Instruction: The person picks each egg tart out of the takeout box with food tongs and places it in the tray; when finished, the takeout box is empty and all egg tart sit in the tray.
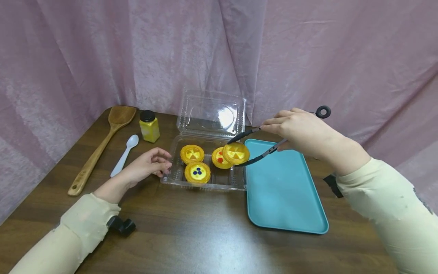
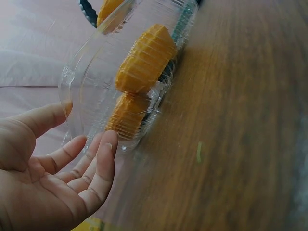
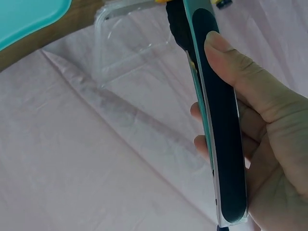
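Note:
My right hand (image 1: 295, 127) grips a pair of black-tipped tongs (image 3: 221, 125) by the handles. Between the tong tips is an egg tart (image 1: 236, 153) with yellow wedges on top, over the right side of a clear plastic container (image 1: 205, 185). In this view it partly covers a tart with red pieces (image 1: 220, 160). Inside the container at left sit another wedge-topped tart (image 1: 192, 154) and a tart with blue berries (image 1: 197, 173). My left hand (image 1: 147, 167) is at the container's left side, fingers loosely bent, thumb and fingertips (image 2: 109, 144) right at the plastic wall.
A turquoise tray (image 1: 285, 190) lies right of the container, whose hinged lid (image 1: 208, 118) stands raised behind. To the left are a yellow jar with black lid (image 1: 149, 127), a white spoon (image 1: 126, 154) and a wooden spatula (image 1: 99, 152). A pink curtain (image 1: 191, 49) hangs behind the table.

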Motion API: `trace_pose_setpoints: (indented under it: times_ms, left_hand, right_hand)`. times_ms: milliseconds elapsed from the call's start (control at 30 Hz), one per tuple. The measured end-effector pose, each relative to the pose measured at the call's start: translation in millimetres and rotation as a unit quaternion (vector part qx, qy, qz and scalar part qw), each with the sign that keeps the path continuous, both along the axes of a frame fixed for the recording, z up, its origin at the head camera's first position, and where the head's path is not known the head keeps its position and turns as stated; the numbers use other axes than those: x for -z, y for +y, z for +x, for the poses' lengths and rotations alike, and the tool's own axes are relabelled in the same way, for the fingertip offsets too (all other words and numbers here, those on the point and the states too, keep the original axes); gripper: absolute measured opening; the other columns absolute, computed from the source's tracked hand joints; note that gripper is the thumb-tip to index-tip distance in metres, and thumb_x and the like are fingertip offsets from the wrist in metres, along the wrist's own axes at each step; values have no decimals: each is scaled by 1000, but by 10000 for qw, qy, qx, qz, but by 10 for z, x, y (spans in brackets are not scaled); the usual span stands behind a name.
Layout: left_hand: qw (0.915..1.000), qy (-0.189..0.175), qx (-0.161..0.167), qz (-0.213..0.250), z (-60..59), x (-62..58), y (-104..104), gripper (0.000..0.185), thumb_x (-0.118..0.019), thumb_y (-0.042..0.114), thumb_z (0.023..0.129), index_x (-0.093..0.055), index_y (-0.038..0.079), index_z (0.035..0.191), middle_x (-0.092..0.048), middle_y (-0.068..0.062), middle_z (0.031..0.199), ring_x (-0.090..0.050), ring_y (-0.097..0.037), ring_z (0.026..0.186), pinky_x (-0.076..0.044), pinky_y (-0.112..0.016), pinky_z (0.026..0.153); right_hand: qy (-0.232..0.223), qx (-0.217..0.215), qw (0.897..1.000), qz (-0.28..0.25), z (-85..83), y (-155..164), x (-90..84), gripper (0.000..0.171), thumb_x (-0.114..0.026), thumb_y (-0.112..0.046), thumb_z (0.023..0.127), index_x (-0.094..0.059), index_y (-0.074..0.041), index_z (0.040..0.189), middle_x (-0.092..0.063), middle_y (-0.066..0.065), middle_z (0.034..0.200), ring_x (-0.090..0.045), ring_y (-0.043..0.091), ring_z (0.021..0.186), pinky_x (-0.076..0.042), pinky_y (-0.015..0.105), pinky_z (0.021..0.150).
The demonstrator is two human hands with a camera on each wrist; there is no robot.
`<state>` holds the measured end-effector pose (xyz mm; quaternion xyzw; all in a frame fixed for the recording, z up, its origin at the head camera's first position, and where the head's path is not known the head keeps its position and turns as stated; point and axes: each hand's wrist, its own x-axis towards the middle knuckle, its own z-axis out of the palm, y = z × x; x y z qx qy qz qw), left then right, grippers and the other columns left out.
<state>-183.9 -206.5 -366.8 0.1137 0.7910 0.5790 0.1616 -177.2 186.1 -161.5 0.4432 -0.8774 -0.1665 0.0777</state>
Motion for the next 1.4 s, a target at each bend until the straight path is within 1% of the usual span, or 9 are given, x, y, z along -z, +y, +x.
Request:
trace_pose_setpoints:
  times_ms: [300,533,800,967,1067,1233,1333,1400]
  left_hand:
    - [10000,-39,-45,19,-5,-11,-31,46,-59,18,95,-40,-7,128,-59,-24,110,-64,-9,84,-55,-27,73]
    - [10000,-28,-55,44,-4,-8,-25,46,-59,18,95,-40,-7,128,-59,-25,111,-64,-9,84,-54,-27,73]
    - [10000,-29,-33,59,-28,12,-7,45,-59,17,95,-40,-7,128,-59,-25,110,-64,-10,83,-55,-28,73]
    - [10000,-39,-18,71,-37,18,-2,45,-59,18,95,-40,-7,128,-59,-24,109,-64,-10,83,-55,-28,73]
    - [10000,-54,-26,70,-39,21,1,45,-59,18,95,-40,-7,128,-60,-23,109,-64,-10,83,-55,-27,73]
    - [10000,-72,-19,44,-27,14,2,46,-59,19,95,-40,-7,128,-59,-23,109,-64,-9,84,-55,-28,74]
    - [10000,-79,-8,40,-21,8,2,47,-60,19,95,-39,-7,129,-59,-23,110,-64,-9,84,-55,-28,74]
    - [10000,-74,-7,46,-20,5,2,47,-60,19,95,-39,-7,129,-59,-23,110,-64,-9,84,-55,-27,73]
  right_hand:
    - [103,314,9991,-249,-56,179,-42,66,-85,-24,65,-63,-10,126,-65,6,127,-59,28,112,-49,46,91]
    - [-113,856,9950,-494,-86,335,17,65,-85,-23,67,-63,-9,126,-64,9,127,-57,31,114,-46,50,94]
    - [-247,1001,9925,-651,-143,590,187,61,-85,-20,68,-64,-5,124,-66,12,123,-60,33,106,-49,50,89]
    - [-367,1201,9891,-765,-178,722,323,62,-85,-20,68,-63,-3,123,-66,15,123,-61,34,102,-51,49,84]
    - [-472,1365,9863,-792,-196,787,397,62,-85,-21,68,-64,-2,123,-66,16,123,-61,35,103,-51,49,84]
    - [-630,1513,9831,-818,-222,885,508,61,-84,-21,68,-64,-1,122,-66,18,122,-61,36,105,-50,50,86]
    - [-662,1560,9817,-870,-233,933,563,59,-84,-21,69,-64,-1,120,-68,18,117,-62,34,102,-51,49,85]
    - [-683,1608,9805,-896,-241,960,597,59,-85,-21,68,-65,-1,120,-71,14,106,-62,30,95,-52,47,82]
